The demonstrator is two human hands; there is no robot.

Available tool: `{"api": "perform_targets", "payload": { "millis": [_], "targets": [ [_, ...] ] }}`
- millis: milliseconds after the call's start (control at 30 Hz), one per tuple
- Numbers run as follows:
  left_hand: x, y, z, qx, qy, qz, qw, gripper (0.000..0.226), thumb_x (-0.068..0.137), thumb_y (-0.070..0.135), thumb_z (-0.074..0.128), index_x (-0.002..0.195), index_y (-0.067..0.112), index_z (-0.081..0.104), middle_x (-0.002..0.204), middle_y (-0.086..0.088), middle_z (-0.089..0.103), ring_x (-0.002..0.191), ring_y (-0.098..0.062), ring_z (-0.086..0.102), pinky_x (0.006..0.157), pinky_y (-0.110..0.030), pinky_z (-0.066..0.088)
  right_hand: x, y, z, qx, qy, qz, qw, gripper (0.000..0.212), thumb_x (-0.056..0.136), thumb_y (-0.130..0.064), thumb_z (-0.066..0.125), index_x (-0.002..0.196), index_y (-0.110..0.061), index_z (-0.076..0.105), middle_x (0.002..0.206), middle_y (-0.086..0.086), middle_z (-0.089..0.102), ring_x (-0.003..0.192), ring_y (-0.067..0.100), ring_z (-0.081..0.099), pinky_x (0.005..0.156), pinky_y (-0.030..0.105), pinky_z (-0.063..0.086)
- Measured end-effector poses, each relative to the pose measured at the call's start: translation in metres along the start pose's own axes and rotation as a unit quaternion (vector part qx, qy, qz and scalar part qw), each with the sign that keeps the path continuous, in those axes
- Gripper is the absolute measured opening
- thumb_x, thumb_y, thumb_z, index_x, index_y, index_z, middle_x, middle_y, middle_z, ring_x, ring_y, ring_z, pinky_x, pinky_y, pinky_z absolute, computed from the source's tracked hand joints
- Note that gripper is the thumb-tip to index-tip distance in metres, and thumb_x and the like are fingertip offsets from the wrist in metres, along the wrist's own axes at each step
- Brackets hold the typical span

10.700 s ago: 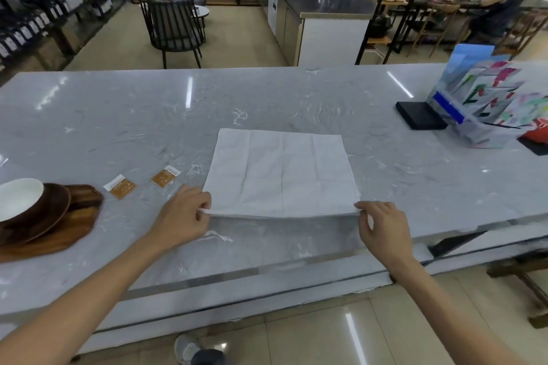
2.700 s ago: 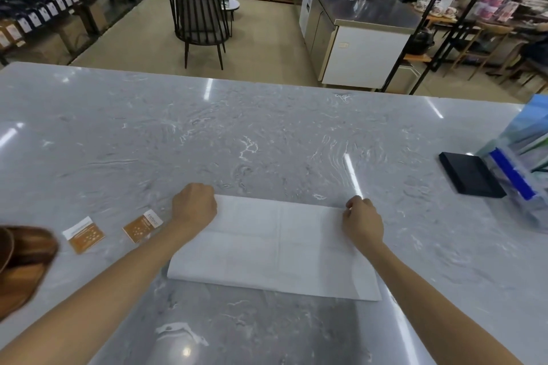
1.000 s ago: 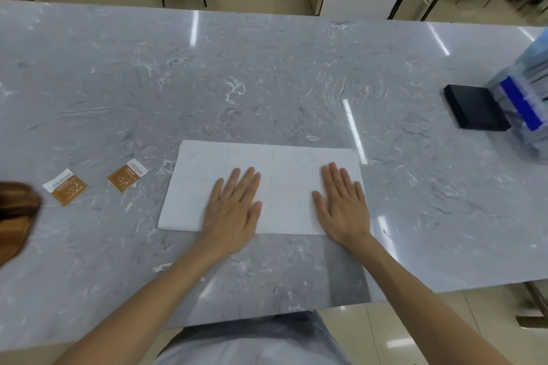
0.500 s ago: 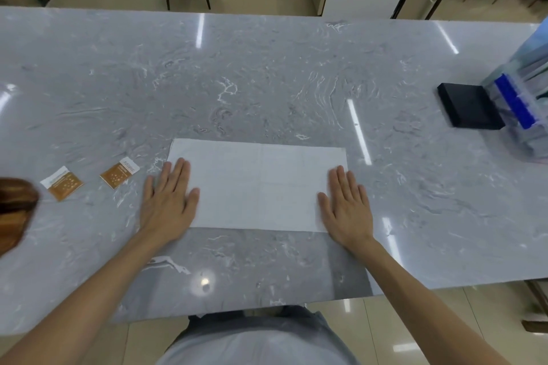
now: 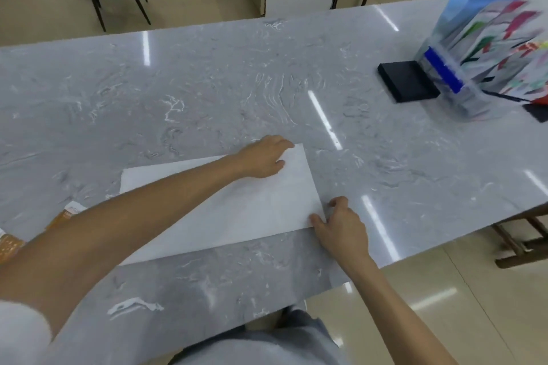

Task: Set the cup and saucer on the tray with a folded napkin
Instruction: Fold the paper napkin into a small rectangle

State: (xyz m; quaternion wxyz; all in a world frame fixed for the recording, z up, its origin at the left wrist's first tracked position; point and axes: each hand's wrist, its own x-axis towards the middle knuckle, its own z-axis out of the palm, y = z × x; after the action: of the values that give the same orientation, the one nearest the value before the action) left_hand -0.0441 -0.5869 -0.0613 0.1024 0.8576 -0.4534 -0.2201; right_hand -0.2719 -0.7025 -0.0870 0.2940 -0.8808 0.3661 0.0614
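Note:
The white napkin point(image 5: 261, 207) lies flat on the grey marble counter point(image 5: 207, 92), folded into a long rectangle. My left hand point(image 5: 264, 157) reaches across it to its far right corner, fingers curled over that corner. My right hand point(image 5: 341, 225) is at the near right corner, thumb on the cloth and fingers just past the edge, pinching it. My left forearm crosses over the left half of the napkin and hides part of it. The cup, saucer and tray are out of view.
Two orange sachets point(image 5: 66, 213) lie at the left edge, partly behind my arm. A black box point(image 5: 407, 80) and a clear holder of coloured leaflets point(image 5: 480, 50) stand at the right. The counter's front edge runs just below the napkin.
Both hands have left their flat press on the napkin's ends. My left hand has crossed to the far right corner, and my right hand has taken the near right corner. The view has swung to the right.

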Motion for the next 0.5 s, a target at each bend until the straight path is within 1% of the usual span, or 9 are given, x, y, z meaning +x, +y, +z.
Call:
{"api": "perform_targets", "payload": {
  "millis": [67,100,167,233,267,400,433,500],
  "targets": [
    [0.033,0.006,-0.01,0.014,-0.051,-0.006,0.999,0.059,0.101,0.027,0.054,0.153,0.011,0.033,0.154,-0.016,0.039,0.141,-0.034,0.037,0.116,-0.043,0.033,0.0,-0.001,-0.001,0.032,-0.005,0.034,0.999,0.042,0.092,-0.041,0.066,0.116,-0.011,0.049,0.1,0.004,0.06,0.088,0.03,0.061,0.069,0.036,0.044],
    [0.047,0.008,-0.014,0.024,-0.069,-0.012,0.997,0.06,0.098,0.028,0.059,0.151,0.011,0.036,0.149,-0.016,0.043,0.137,-0.034,0.041,0.113,-0.042,0.037,0.0,-0.002,-0.001,0.049,-0.009,0.053,0.997,0.037,0.091,-0.039,0.067,0.109,-0.01,0.052,0.097,0.002,0.06,0.09,0.03,0.062,0.07,0.037,0.047],
    [0.067,0.011,-0.02,0.038,-0.087,-0.019,0.995,0.056,0.088,0.028,0.072,0.136,0.013,0.049,0.135,-0.013,0.054,0.123,-0.032,0.052,0.098,-0.036,0.045,-0.002,-0.002,0.0,0.08,-0.013,0.086,0.993,0.028,0.088,-0.037,0.067,0.092,-0.011,0.058,0.084,0.001,0.062,0.082,0.028,0.063,0.069,0.038,0.05],
    [0.078,0.013,-0.022,0.024,-0.091,-0.022,0.995,0.049,0.077,0.028,0.081,0.117,0.017,0.055,0.123,-0.008,0.061,0.106,-0.027,0.057,0.084,-0.036,0.048,-0.007,-0.002,0.002,0.105,-0.013,0.1,0.989,0.026,0.087,-0.037,0.066,0.076,-0.015,0.056,0.068,-0.004,0.057,0.071,0.025,0.059,0.063,0.035,0.046],
    [0.081,0.014,-0.022,0.021,-0.098,-0.022,0.995,0.048,0.072,0.029,0.083,0.11,0.019,0.055,0.12,-0.006,0.061,0.102,-0.025,0.057,0.083,-0.037,0.05,-0.01,-0.003,0.003,0.114,-0.01,0.103,0.988,0.027,0.087,-0.037,0.066,0.073,-0.017,0.054,0.066,-0.006,0.055,0.069,0.023,0.058,0.061,0.034,0.043],
    [0.084,0.013,-0.024,0.001,-0.131,-0.019,0.991,0.045,0.06,0.033,0.085,0.097,0.023,0.062,0.108,-0.001,0.062,0.102,-0.026,0.062,0.09,-0.046,0.055,-0.018,-0.006,0.005,0.137,0.018,0.106,0.985,0.016,0.086,-0.03,0.066,0.085,-0.017,0.057,0.077,-0.005,0.061,0.077,0.02,0.06,0.064,0.034,0.043],
    [0.084,0.013,-0.024,-0.01,-0.134,-0.01,0.991,0.045,0.059,0.031,0.085,0.096,0.024,0.061,0.106,0.0,0.061,0.103,-0.027,0.062,0.09,-0.048,0.055,-0.02,-0.007,0.005,0.143,0.025,0.106,0.984,0.014,0.086,-0.028,0.066,0.086,-0.017,0.057,0.077,-0.006,0.061,0.076,0.019,0.06,0.064,0.034,0.044],
    [0.085,0.013,-0.025,-0.022,-0.135,0.02,0.99,0.047,0.062,0.022,0.086,0.101,0.023,0.059,0.101,0.002,0.058,0.1,-0.027,0.06,0.09,-0.047,0.053,-0.021,-0.007,0.005,0.16,0.037,0.108,0.981,0.012,0.086,-0.026,0.067,0.084,-0.019,0.057,0.078,-0.005,0.063,0.073,0.016,0.06,0.065,0.035,0.049]
  ]
}}
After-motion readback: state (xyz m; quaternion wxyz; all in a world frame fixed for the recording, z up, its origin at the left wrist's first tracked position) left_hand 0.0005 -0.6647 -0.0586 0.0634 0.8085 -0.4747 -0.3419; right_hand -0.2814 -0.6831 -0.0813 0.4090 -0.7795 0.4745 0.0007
